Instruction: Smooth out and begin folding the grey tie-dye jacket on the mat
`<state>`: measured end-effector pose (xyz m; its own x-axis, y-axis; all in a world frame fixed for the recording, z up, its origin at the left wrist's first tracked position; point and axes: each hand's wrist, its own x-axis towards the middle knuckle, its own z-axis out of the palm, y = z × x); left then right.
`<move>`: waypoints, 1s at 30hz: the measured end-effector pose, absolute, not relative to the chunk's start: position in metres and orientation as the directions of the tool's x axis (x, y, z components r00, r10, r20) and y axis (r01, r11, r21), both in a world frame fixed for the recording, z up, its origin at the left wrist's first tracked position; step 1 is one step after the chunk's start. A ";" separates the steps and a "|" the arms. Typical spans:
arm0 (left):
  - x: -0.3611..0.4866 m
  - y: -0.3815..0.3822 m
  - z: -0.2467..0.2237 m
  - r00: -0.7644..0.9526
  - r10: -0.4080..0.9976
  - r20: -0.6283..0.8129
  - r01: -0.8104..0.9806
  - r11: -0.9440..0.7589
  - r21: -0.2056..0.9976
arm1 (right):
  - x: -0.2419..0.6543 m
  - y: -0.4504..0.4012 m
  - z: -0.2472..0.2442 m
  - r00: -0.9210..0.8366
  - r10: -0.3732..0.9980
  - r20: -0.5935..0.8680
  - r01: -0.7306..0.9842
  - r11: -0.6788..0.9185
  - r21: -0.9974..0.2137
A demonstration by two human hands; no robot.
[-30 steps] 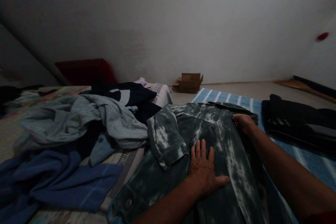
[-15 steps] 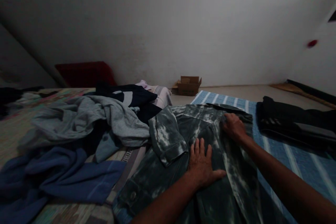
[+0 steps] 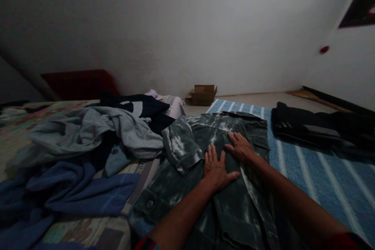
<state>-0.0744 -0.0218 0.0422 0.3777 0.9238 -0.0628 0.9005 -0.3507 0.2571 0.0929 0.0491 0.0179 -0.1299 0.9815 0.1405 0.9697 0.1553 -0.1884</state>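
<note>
A dark green bleach-washed denim jacket (image 3: 181, 191) lies spread in front of me, partly on a blue striped mat (image 3: 319, 179). My left hand (image 3: 216, 168) rests flat on the jacket's middle, fingers apart. My right hand (image 3: 240, 147) lies flat on the jacket just beyond and to the right of the left hand, almost touching it. One jacket sleeve (image 3: 179, 146) is folded over towards the left. Neither hand grips anything.
A heap of clothes lies to the left: a grey garment (image 3: 88, 133), a blue one (image 3: 73, 199), a dark navy one (image 3: 137, 106). Folded black clothing (image 3: 316, 129) sits on the mat at the right. A small cardboard box (image 3: 202, 94) stands by the far wall.
My right hand has slid from the jacket's far right shoulder inwards to beside my left hand. The left hand stays pressed on the jacket. The view has turned slightly to the right.
</note>
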 end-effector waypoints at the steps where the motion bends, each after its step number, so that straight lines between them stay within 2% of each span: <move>1: -0.074 -0.021 0.042 0.366 0.928 -0.067 0.906 -0.339 0.252 | 0.092 0.048 0.022 -0.123 0.984 0.133 0.971 0.147 -0.189; 6: -0.072 -0.019 0.046 0.366 0.923 -0.116 0.913 -0.332 0.239 | 0.089 0.024 0.046 -0.151 0.971 0.184 0.956 0.191 -0.224; 9: -0.072 -0.018 0.045 0.374 0.919 -0.126 0.915 -0.344 0.209 | 0.083 -0.024 0.057 -0.268 0.921 0.282 0.894 0.346 -0.284; 11: -0.071 -0.017 0.043 0.376 0.918 -0.125 0.918 -0.351 0.183 | 0.076 -0.068 0.060 -0.388 0.871 0.301 0.812 0.478 -0.334; 14: -0.071 -0.017 0.042 0.368 0.923 -0.110 0.920 -0.345 0.184 | 0.063 -0.128 0.057 -0.480 0.834 0.272 0.751 0.551 -0.363; 21: -0.071 -0.018 0.049 0.359 0.927 -0.113 0.924 -0.335 0.184 | 0.050 -0.159 0.052 -0.487 0.872 0.055 0.807 0.473 -0.353; 25: -0.070 -0.017 0.052 0.348 0.928 -0.132 0.929 -0.322 0.184 | 0.046 -0.160 0.054 -0.479 0.877 0.047 0.791 0.454 -0.411; 30: -0.069 -0.017 0.051 0.343 0.929 -0.140 0.932 -0.317 0.178 | 0.032 -0.171 0.042 -0.555 0.829 0.076 0.733 0.530 -0.426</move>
<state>-0.0694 -0.0168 0.0513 0.3430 0.9289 -0.1397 0.9315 -0.3173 0.1777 0.0318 -0.1713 0.0420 -0.5548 0.8285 0.0759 0.7332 0.5299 -0.4261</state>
